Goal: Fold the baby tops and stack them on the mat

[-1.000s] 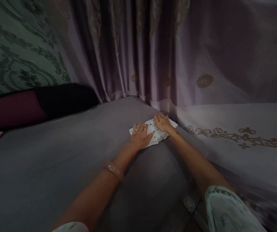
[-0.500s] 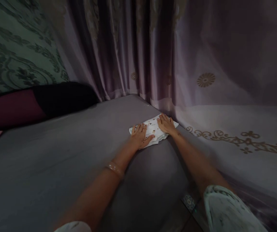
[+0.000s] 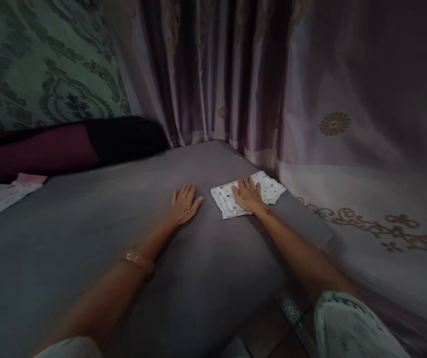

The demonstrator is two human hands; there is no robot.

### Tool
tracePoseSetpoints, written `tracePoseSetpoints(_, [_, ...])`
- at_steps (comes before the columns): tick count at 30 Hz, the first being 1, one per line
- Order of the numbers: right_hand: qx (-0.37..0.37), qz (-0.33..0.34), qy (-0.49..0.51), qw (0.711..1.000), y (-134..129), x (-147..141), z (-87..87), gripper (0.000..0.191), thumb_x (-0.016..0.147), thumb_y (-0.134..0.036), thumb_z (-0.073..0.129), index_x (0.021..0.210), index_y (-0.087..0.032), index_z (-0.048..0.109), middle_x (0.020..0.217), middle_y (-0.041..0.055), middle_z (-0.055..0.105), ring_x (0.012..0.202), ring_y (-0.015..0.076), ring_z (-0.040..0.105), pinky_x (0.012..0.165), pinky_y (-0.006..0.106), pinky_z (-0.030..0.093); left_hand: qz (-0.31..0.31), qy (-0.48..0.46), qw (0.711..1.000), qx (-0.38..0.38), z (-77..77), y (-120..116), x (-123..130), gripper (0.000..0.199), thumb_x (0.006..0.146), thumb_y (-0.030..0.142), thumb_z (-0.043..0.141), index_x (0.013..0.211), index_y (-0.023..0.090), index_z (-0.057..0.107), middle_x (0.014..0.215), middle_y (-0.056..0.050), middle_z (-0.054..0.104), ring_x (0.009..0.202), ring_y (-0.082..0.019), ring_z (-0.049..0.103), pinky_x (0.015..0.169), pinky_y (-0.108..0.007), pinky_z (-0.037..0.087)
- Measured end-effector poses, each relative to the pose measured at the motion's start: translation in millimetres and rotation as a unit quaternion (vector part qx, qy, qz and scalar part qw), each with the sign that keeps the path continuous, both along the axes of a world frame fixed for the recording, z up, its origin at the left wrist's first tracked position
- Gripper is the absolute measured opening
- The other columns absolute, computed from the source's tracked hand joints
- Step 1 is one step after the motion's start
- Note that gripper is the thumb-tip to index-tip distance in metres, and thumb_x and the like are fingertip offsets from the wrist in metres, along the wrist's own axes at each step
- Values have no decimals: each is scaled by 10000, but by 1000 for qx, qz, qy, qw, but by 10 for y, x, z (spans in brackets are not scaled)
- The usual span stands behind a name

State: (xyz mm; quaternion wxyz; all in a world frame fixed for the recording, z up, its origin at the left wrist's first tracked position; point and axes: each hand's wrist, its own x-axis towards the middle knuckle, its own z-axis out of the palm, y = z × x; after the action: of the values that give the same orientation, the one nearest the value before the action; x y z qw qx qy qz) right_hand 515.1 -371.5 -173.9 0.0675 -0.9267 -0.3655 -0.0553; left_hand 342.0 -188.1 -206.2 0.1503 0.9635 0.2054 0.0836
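A folded white cloth with small printed spots [image 3: 269, 188] lies flat near the corner of the grey mattress [image 3: 116, 209]. It looks like a folded garment, but its kind cannot be made out. My right hand [image 3: 248, 193] rests on top of it, palm down with fingers spread, hiding part of its middle. Left of the cloth and apart from it, my left hand [image 3: 185, 203] is over the grey surface, its fingers stretched out and holding nothing. A clear bangle [image 3: 138, 259] sits on my left forearm.
Purple curtains [image 3: 213, 69] hang along the back and right. A long maroon and black bolster [image 3: 67, 146] lies at the back left, with white and pink printed cloth [image 3: 8, 199] before it. Tiled floor [image 3: 269, 328] shows below the mattress edge.
My left hand has come off the folded cloth and moved left over the mattress. My right hand stays on the cloth. The view has turned left, bringing more of the printed cloth into sight.
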Motion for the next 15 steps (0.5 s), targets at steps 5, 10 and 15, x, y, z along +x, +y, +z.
tracePoseSetpoints(5, [-2, -6, -18, 1000, 9, 17, -77, 567, 975, -432, 254, 1418, -113, 407, 1510, 158, 350, 1407, 319, 230, 1109, 584, 176, 31, 42, 998, 47, -94, 339, -423, 715, 952, 571, 139, 1465, 112, 334, 1537, -149, 321, 1439, -274, 245, 1172, -480, 162])
tracePoseSetpoints(10, [-25, 0, 2, 1000, 24, 26, 21, 574, 975, -428, 249, 1422, -103, 402, 1506, 174, 351, 1411, 325, 235, 1097, 604, 202, 37, 52, 996, 58, -59, 490, -800, 736, 954, 575, 121, 1447, 88, 368, 1531, -169, 323, 1427, -283, 270, 1161, -454, 194])
tracePoseSetpoints(15, [-11, 88, -35, 995, 114, -140, -17, 607, 984, -406, 139, 1427, -83, 401, 1525, 165, 326, 1433, 287, 219, 1133, 564, 166, 60, 61, 995, 55, -20, 679, -1271, 718, 954, 593, 141, 1466, 139, 358, 1547, -148, 300, 1433, -273, 256, 1166, -431, 179])
